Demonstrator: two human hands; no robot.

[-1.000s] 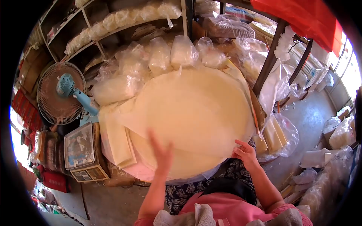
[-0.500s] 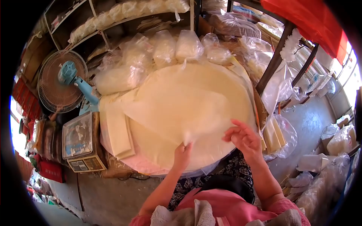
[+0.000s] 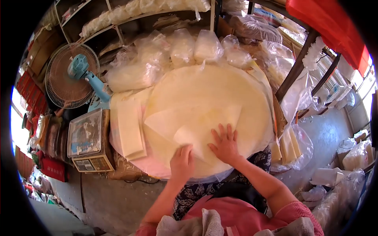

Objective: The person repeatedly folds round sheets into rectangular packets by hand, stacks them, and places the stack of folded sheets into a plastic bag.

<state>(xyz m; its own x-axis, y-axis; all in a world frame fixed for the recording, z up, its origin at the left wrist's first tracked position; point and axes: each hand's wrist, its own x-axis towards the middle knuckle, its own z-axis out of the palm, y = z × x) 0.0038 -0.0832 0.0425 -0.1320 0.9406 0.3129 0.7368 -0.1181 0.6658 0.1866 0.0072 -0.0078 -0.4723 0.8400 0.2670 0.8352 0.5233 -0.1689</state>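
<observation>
A large round stack of thin, pale yellow sheets [image 3: 197, 84] covers the table before me. The top sheet [image 3: 161, 118] is partly folded, with straight creases and a pointed, lighter flap near my hands. My left hand [image 3: 182, 162] has its fingers curled together at the near left edge of this flap, gripping the sheet. Flat on the sheet, with fingers spread, lies my right hand [image 3: 225, 144], a little to the right. Folded rectangular sheets [image 3: 131, 131] lie piled at the left of the round stack.
Clear plastic bags [image 3: 183, 47] with pale contents line the stack's far side. A blue fan [image 3: 80, 67] and a scale-like box [image 3: 87, 137] stand at the left. To the right are a wooden post [image 3: 297, 65] and more folded sheets [image 3: 289, 146] in plastic.
My right hand has come down from the air, moving left onto the sheet, its fingers now spread. My left hand has shifted slightly left and down. The blurred moving sheet now lies folded flat.
</observation>
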